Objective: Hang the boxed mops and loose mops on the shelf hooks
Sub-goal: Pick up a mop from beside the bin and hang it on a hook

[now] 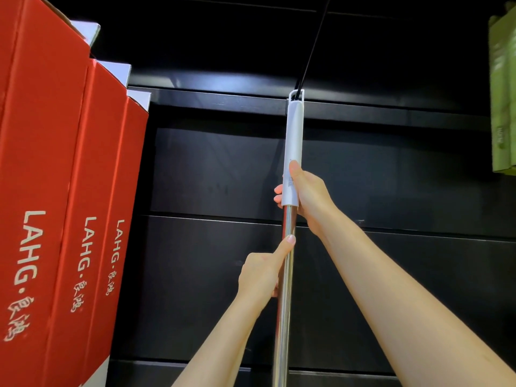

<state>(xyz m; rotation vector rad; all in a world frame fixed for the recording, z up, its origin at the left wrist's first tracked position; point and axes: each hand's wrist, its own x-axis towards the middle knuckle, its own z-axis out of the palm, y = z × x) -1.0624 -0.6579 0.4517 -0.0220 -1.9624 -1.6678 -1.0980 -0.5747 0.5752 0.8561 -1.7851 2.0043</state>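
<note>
One loose mop pole stands nearly upright, long axis running 6 to 12 o'clock, its steel shaft nearest. The left hand grips the shaft, fingers curled round it, thumb laid along it. Higher, the right hand wraps the white grip, whose loop meets one black hook. At 9 o'clock hang three red LAHG boxes; at 3 o'clock, green boxes, number unclear, against the black shelf panel.

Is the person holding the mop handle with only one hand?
No: the right hand grips the mop handle at its white cap, and the left hand grips the metal pole lower down.
</note>
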